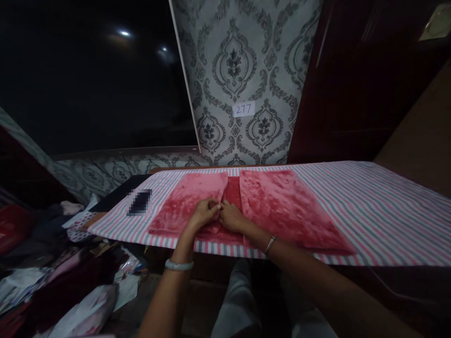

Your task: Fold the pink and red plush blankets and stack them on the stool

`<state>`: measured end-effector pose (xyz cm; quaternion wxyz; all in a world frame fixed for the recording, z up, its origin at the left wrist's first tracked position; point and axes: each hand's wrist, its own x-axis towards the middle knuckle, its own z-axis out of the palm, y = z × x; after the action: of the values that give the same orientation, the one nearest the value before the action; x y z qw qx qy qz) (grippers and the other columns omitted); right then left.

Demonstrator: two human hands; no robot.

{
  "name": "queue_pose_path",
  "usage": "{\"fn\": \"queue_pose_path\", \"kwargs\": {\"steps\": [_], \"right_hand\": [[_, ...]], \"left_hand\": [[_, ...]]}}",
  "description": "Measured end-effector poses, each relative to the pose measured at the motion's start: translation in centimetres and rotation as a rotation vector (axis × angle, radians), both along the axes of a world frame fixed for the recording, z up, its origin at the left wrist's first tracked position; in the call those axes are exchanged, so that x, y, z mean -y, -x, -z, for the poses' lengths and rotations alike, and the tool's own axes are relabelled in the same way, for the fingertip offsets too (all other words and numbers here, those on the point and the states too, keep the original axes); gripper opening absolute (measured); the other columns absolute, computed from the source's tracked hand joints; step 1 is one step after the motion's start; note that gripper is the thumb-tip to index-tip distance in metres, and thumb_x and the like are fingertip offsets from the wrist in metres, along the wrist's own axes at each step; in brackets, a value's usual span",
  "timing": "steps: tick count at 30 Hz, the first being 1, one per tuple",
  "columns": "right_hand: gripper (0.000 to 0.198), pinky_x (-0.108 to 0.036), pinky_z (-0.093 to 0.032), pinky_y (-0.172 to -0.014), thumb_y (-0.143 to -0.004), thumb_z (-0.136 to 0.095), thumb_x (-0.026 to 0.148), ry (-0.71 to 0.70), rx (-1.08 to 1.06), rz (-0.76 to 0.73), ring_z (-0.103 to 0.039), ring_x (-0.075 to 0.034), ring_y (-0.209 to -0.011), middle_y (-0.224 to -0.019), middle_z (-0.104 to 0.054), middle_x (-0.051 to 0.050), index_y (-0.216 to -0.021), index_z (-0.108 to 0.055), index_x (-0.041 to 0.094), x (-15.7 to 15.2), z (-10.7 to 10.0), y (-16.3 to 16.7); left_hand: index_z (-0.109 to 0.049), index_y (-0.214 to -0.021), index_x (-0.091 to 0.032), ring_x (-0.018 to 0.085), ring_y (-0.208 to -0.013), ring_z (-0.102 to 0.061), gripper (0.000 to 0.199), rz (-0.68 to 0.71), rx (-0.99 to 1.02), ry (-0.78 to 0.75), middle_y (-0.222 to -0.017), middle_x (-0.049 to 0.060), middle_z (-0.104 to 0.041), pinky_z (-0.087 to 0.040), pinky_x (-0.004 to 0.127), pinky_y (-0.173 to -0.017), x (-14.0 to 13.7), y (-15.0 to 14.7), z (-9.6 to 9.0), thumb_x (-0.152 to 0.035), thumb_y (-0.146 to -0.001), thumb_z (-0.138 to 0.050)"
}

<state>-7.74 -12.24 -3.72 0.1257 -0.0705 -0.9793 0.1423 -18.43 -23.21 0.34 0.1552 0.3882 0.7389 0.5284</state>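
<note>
A pinkish-red plush blanket (282, 206) lies folded flat, its two side panels turned inward with a narrow darker strip showing between them. My left hand (203, 213) is on the inner edge of the left panel, fingers curled and closed on the fabric. Right beside it, my right hand (232, 218) reaches across the middle strip, and its bent fingers grip the same edge. The two hands' fingertips nearly meet there. Part of the edge under the fingers is hidden.
A striped cloth (387, 211) covers the table. On its left part lies a blurred dark object (140, 203). Clothes and plastic bags (88, 310) are heaped at the lower left. Behind stand a large dark screen (98, 80) and a patterned wall with a "277" paper (244, 109).
</note>
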Motion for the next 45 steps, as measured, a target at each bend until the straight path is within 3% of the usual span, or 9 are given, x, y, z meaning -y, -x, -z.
{"fn": "queue_pose_path", "kwargs": {"steps": [3,5,9,13,18,25,32,39,45], "right_hand": [[0.022,-0.041,-0.046,-0.1,-0.093,-0.059,0.02,0.041,-0.032,-0.11,-0.055,-0.025,-0.114,-0.119,-0.067,-0.013,-0.11,-0.072,0.016,-0.9,0.1,-0.6],[0.02,-0.041,-0.044,-0.104,-0.089,-0.064,0.018,0.046,-0.083,-0.201,-0.056,-0.025,-0.117,-0.12,-0.067,-0.014,-0.106,-0.074,0.015,-1.5,0.1,-1.4],[0.03,-0.039,-0.045,-0.104,-0.088,-0.059,0.013,0.121,-0.135,-0.189,-0.06,-0.024,-0.118,-0.123,-0.07,-0.01,-0.113,-0.074,0.02,-2.2,-0.4,-3.0],[0.033,-0.035,-0.05,-0.094,-0.094,-0.049,0.016,0.18,-0.145,0.033,-0.068,-0.021,-0.104,-0.11,-0.076,-0.007,-0.112,-0.075,0.022,-2.7,-1.1,-3.6],[0.037,-0.038,-0.046,-0.105,-0.096,-0.047,0.018,0.168,-0.211,0.101,-0.062,-0.023,-0.121,-0.129,-0.069,-0.012,-0.127,-0.068,0.018,-3.1,-0.9,-2.7],[0.063,-0.056,-0.02,-0.121,-0.099,-0.046,0.041,0.118,-0.035,0.097,-0.019,-0.027,-0.154,-0.165,-0.026,-0.01,-0.158,-0.031,0.022,-3.1,-0.1,0.1],[0.064,-0.054,-0.016,-0.122,-0.102,-0.038,0.052,0.124,0.073,0.117,-0.022,-0.026,-0.153,-0.165,-0.024,-0.009,-0.158,-0.031,0.022,-3.5,0.4,0.1],[0.061,-0.054,-0.016,-0.123,-0.102,-0.04,0.048,0.116,0.09,0.131,-0.023,-0.027,-0.152,-0.165,-0.024,-0.007,-0.157,-0.032,0.023,-3.3,-0.3,0.0],[0.053,-0.048,-0.024,-0.122,-0.102,-0.044,0.041,0.104,0.019,0.085,-0.028,-0.027,-0.15,-0.16,-0.035,-0.011,-0.151,-0.046,0.019,-2.1,-1.5,-1.1]], "left_hand": [[-0.074,-0.092,-0.014,0.016,-0.049,-0.055,0.031,0.106,-0.003,0.097,-0.057,0.0,-0.062,-0.043,0.027,-0.051,0.3,-0.2,0.4,-0.035,-0.071,-0.067],[-0.073,-0.099,-0.013,0.017,-0.048,-0.057,0.033,0.019,-0.098,0.1,-0.058,0.001,-0.062,-0.047,0.029,-0.052,0.6,0.5,0.4,-0.035,-0.082,-0.054],[-0.073,-0.105,-0.015,0.026,-0.099,-0.068,0.031,-0.16,-0.343,0.08,-0.102,0.013,-0.074,-0.051,0.039,-0.094,0.5,1.5,0.4,-0.022,-0.082,-0.053],[-0.058,-0.139,-0.015,0.034,-0.143,-0.041,0.053,-0.063,-0.616,0.434,-0.151,0.018,-0.049,-0.029,0.051,-0.118,-0.4,-0.4,1.4,-0.028,-0.087,-0.056],[-0.033,-0.156,-0.026,0.043,-0.153,-0.009,0.07,-0.046,-0.786,0.728,-0.166,0.016,-0.017,-0.013,0.069,-0.117,-0.9,-3.2,3.2,-0.049,-0.092,-0.051],[-0.036,-0.155,-0.027,0.042,-0.153,-0.01,0.066,-0.06,-0.806,0.699,-0.166,0.014,-0.018,-0.015,0.067,-0.119,-0.6,-3.2,3.6,-0.051,-0.094,-0.045],[-0.042,-0.152,-0.019,0.036,-0.152,-0.022,0.061,-0.051,-0.836,0.621,-0.162,0.012,-0.033,-0.019,0.061,-0.121,0.5,-4.1,3.6,-0.042,-0.096,-0.042],[-0.041,-0.15,-0.005,0.036,-0.147,-0.034,0.062,-0.106,-0.851,0.619,-0.157,0.023,-0.037,-0.025,0.06,-0.119,1.9,-7.5,4.7,-0.035,-0.095,-0.041],[-0.059,-0.137,-0.011,0.034,-0.143,-0.041,0.052,-0.027,-0.779,0.402,-0.15,0.02,-0.049,-0.03,0.056,-0.12,3.7,-9.5,5.7,-0.033,-0.09,-0.053]]}}
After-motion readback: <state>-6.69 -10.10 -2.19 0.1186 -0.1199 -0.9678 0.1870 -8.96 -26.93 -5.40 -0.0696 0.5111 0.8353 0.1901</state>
